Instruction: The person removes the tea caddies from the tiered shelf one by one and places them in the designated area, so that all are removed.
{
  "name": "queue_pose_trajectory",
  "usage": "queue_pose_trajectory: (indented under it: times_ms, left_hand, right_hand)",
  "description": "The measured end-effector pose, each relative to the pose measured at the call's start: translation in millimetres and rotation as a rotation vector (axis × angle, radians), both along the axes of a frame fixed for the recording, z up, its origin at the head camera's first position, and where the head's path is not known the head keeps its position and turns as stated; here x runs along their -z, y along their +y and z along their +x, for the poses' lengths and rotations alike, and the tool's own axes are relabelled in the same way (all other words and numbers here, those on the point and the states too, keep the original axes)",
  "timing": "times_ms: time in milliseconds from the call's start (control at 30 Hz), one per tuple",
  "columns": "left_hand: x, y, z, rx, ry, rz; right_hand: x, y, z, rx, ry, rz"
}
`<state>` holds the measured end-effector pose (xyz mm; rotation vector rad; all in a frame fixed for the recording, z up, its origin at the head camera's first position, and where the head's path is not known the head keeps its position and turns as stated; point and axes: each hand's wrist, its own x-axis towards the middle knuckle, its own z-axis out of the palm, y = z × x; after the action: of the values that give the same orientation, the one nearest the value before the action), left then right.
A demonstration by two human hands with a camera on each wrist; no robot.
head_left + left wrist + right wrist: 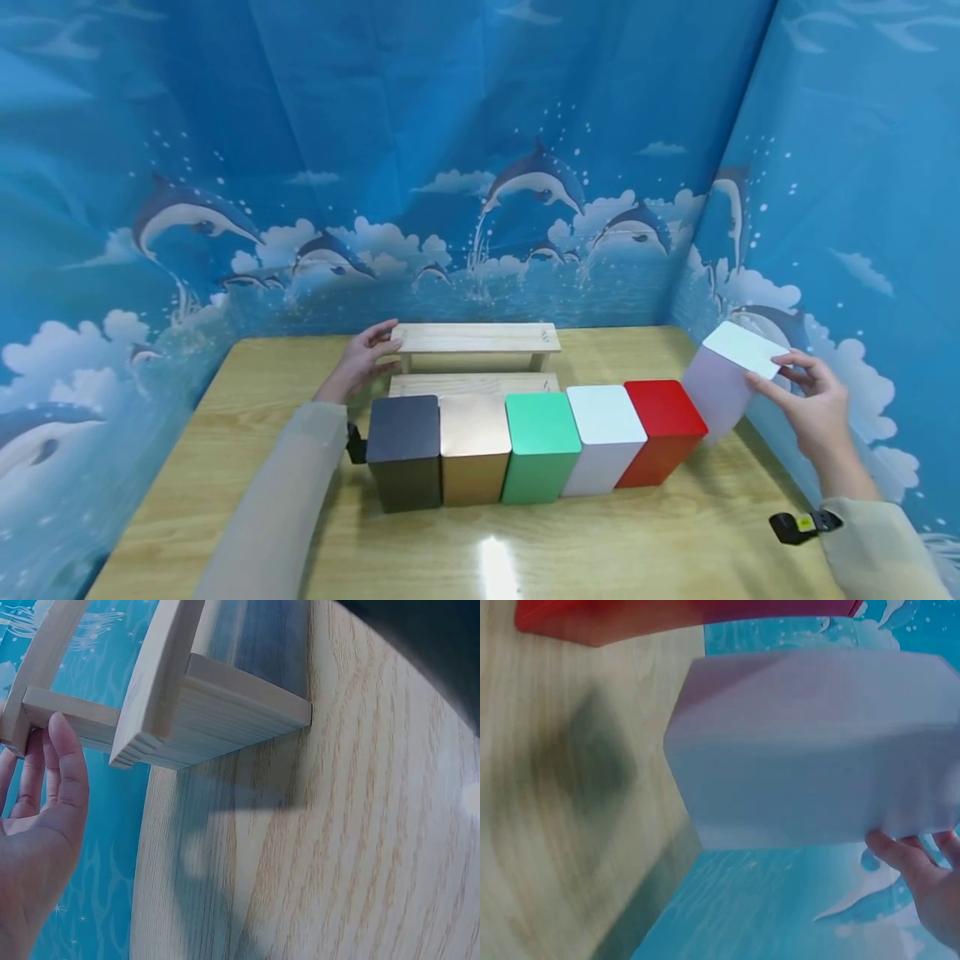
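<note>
My left hand grips the left end of a two-tier wooden stand at the back of the table. In the left wrist view its thumb lies against the stand's wooden side piece. At the far right, my right hand pinches the top end of a tall white box. That box is tilted, and in the right wrist view it appears off the table. A red box stands just left of it.
In front of the stand, a row runs leftward from the red box: a white box, a green box, a gold box and a black box. Blue dolphin-print curtains border the wooden table at back and sides.
</note>
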<state>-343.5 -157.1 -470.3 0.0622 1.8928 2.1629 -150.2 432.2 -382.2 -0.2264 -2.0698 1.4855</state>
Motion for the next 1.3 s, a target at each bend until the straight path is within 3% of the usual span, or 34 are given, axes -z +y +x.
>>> queue_pose_trajectory:
  times_ms: [233,467,767,1000,1300]
  left_hand:
    - [-1.0,0.3,-0.6,-0.014,0.001,-0.002]
    - [-2.6,0.3,0.0,-0.005,-0.001,-0.006]
    - [-1.3,0.6,0.1,-0.013,-0.008,-0.02]
    - [0.4,3.0,1.1,-0.01,0.004,-0.028]
    - [0.4,-0.2,3.5,0.005,0.026,-0.003]
  right_hand:
    - [13.6,12.4,9.0,-0.133,-0.012,-0.057]
    - [25.3,26.7,14.2,-0.291,-0.046,0.0]
    - [41.2,43.5,19.6,-0.542,-0.049,-0.148]
    - [51.4,51.8,18.4,-0.677,-0.015,-0.177]
    - [52.7,57.4,14.9,-0.882,-0.061,-0.229]
